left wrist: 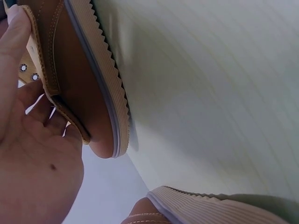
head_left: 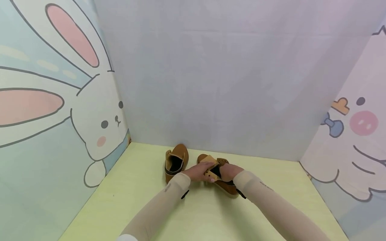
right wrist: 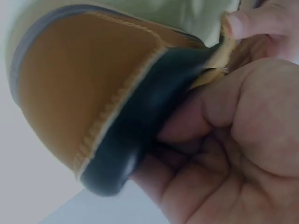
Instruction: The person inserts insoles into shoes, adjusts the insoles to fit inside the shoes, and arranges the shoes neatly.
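Note:
A brown lace-less shoe (head_left: pixel 226 189) with a tan lining and a pale ridged sole sits at the middle of the floor, between both hands. My left hand (head_left: pixel 199 171) grips its upper near the tongue (head_left: pixel 210 158); in the left wrist view the thumb lies over the edge of the tan eyelet flap (left wrist: pixel 29 70), the fingers bent behind it. Into the opening, past the dark padded collar (right wrist: pixel 140 107), reach the fingers of my right hand (head_left: pixel 230 172). Their tips are hidden inside, and I cannot tell whether they hold anything there.
A matching brown shoe (head_left: pixel 181 150) stands to the left, opening up, toe toward the back wall (head_left: pixel 211 83). The floor (head_left: pixel 135 187) is pale yellow-green. Side walls carry a cartoon rabbit (head_left: pixel 96 124) on the left and a white cartoon figure (head_left: pixel 346 147) on the right.

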Motion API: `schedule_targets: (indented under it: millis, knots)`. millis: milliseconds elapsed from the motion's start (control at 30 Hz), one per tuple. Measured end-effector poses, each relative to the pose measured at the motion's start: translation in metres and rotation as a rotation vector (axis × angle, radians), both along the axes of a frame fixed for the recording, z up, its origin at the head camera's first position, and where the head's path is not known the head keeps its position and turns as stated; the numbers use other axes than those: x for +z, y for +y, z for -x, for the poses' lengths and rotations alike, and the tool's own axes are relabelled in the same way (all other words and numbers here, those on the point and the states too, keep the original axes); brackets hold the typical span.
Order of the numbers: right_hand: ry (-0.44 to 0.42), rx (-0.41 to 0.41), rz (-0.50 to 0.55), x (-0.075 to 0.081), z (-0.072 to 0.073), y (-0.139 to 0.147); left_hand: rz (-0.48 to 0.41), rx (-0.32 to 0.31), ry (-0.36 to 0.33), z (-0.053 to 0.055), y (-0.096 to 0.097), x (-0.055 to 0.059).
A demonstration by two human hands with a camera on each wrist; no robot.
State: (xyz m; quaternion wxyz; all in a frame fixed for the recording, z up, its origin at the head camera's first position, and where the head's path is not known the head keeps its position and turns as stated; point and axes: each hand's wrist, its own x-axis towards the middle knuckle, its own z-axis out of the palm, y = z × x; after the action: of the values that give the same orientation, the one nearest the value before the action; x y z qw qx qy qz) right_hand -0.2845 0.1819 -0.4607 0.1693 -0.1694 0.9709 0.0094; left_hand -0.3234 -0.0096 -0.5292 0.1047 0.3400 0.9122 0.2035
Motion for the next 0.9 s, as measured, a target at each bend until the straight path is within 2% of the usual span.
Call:
schedule_targets:
  millis: [100,267,500,633,767,900]
  knots:
    - [-0.013,0.003,0.018,0.002,0.003,0.001,0.001,0.003,0.007,0.001,0.0,0.0]
    - [-0.016,0.035,0.066,-0.002,0.006,0.007,-0.002,-0.002,0.004,0.001,0.0,0.0]
    - [0.001,0.073,0.018,-0.007,0.002,0.009,0.002,-0.007,0.006,0.001,0.001,0.001]
    - [0.069,0.069,0.157,-0.006,0.003,0.016,0.004,0.001,0.011,0.0,0.001,0.001]
    - [0.195,-0.025,0.337,-0.002,0.005,0.032,0.015,0.006,0.016,-0.002,0.001,0.004]
    - [0.297,-0.113,0.445,-0.009,0.008,0.049,0.022,0.011,0.033,-0.003,0.002,0.005]
